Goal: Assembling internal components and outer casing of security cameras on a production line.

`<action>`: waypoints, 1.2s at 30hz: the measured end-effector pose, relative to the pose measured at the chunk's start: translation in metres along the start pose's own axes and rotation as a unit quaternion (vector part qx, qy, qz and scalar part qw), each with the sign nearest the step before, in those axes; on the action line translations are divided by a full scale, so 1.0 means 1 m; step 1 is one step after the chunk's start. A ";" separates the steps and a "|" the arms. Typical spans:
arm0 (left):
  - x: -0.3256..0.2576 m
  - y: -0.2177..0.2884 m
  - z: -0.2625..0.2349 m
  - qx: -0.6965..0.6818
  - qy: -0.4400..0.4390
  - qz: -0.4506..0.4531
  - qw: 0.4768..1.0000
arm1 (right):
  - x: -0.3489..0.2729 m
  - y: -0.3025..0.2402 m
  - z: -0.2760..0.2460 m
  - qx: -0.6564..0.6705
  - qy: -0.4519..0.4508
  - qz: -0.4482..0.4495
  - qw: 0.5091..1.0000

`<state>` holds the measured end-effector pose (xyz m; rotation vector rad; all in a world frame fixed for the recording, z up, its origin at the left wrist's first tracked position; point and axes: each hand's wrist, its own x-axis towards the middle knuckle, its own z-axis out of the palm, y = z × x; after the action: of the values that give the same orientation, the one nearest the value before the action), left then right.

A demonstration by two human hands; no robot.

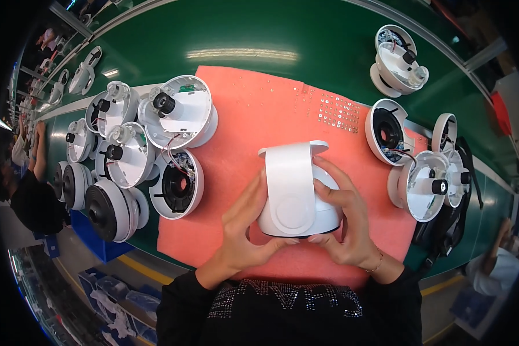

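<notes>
Both my hands grip a white rounded device housing (pixel 328 210) with a broad curved bracket and a flat round foot. My left hand (pixel 243 228) wraps its left side, thumb at the lower edge. On the other side, my right hand (pixel 352 222) has its fingers over the shell and its thumb underneath. The bracket (pixel 290 184) faces up, and its foot (pixel 320 146) points away from me. Under it lies a salmon-coloured mat (pixel 242 115). The housing's inside is hidden.
Opened white housings with black motors and wires stand at left (pixel 181 109) and right (pixel 427 193). Closed units with dark round fronts (pixel 106 213) sit at the left edge. Rows of small screws (pixel 339 112) lie on the mat. Other people are at both sides.
</notes>
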<state>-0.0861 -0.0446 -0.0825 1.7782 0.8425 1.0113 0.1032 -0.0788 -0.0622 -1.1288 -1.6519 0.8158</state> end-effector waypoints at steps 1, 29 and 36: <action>0.000 0.001 0.000 -0.001 -0.001 -0.002 1.000 | 0.000 0.000 0.000 0.000 0.000 0.002 1.000; 0.002 -0.019 -0.004 -0.210 0.086 -0.077 0.971 | 0.024 -0.009 -0.006 0.033 -0.054 -0.004 0.998; 0.017 -0.024 0.000 -0.123 0.088 -0.073 0.986 | 0.047 -0.004 -0.006 0.002 -0.004 0.039 0.999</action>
<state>-0.0823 -0.0214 -0.0999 1.4143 0.8999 1.1345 0.1010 -0.0360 -0.0410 -1.1931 -1.6210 0.8745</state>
